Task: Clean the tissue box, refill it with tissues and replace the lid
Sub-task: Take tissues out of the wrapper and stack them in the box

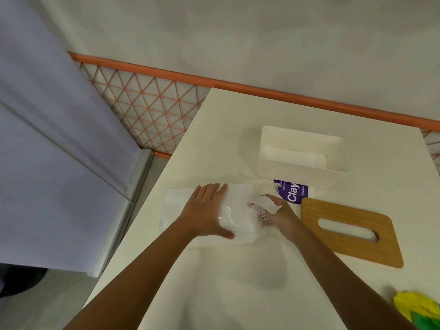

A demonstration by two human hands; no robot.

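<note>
Our left hand (206, 211) presses flat, fingers straight, on the tissue pack (235, 221); our right hand (277, 216) pinches its open wrapper end; seemingly soft, light, slippery, best held at both ends; it lies just before the tissue box (288, 174).

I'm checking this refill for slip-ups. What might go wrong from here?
1. The right hand reaches into the clear wrapper while the left hand presses on it; the tissues may crumple or tear coming out.
2. The box already holds some tissues; more might overfill it, so the wooden lid may not seat.
</note>
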